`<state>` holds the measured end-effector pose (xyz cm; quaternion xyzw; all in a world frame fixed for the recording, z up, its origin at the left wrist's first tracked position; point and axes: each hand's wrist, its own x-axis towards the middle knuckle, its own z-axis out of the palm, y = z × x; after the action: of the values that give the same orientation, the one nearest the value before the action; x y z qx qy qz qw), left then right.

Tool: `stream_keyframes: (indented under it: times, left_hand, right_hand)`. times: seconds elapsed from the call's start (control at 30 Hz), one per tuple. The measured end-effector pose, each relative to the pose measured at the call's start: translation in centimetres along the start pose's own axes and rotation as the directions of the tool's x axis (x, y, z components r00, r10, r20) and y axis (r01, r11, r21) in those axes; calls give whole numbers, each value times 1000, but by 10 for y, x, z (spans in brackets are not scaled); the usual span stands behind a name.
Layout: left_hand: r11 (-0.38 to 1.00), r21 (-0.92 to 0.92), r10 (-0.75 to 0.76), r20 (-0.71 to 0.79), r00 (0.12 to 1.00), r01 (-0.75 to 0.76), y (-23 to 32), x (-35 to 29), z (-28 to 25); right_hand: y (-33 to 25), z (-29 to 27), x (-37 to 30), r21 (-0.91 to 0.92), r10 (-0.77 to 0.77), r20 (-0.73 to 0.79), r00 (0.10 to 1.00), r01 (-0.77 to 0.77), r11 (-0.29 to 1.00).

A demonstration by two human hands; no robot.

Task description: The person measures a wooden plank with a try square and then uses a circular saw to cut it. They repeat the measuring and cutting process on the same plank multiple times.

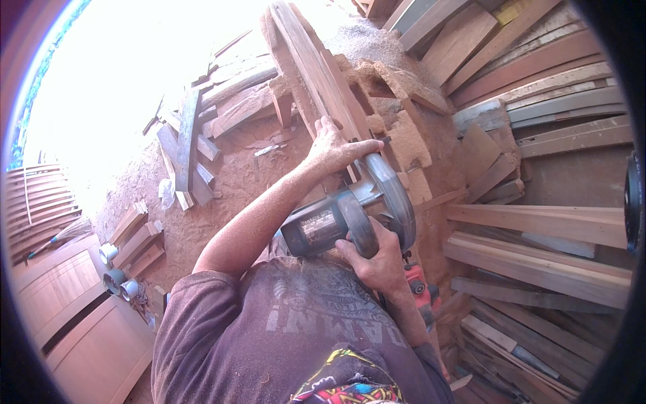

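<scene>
A circular saw with a dark motor body and a rounded grey blade guard sits at the near end of a long wooden board. My right hand is closed around the saw's looped rear handle, thumb toward the motor. My left hand lies on the board just ahead of the saw. Its thumb stretches right above the blade guard and the fingers point up along the wood. The blade is hidden. Sawdust coats the left forearm and the board's support.
Stacked planks line the right side. Offcuts lie on the dusty ground at left, near panelled wooden doors. A red tool is beside my right forearm. Sawdust-covered blocks stand right of the board.
</scene>
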<state>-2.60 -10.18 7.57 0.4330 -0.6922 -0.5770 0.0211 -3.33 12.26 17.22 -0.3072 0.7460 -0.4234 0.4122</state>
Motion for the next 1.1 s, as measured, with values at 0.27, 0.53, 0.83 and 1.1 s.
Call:
stream_keyframes:
  times: [0.27,0.53,0.83,1.1]
  left_hand:
    - [1000,-7,-28,11,1000,28,3,4,-5]
    - [1000,-2,-21,0,1000,21,0,9,-8]
    - [999,-43,-33,20,999,34,1,12,-14]
    - [999,-33,1,3,1000,-1,-4,18,-15]
  right_hand:
    - [-2,2,4,30,-23,4,1000,23,999]
    - [-6,0,8,3,-2,40,999,2,1000]
    - [-6,6,13,36,-60,-12,998,61,998]
    - [-11,7,18,12,-30,8,1000,30,999]
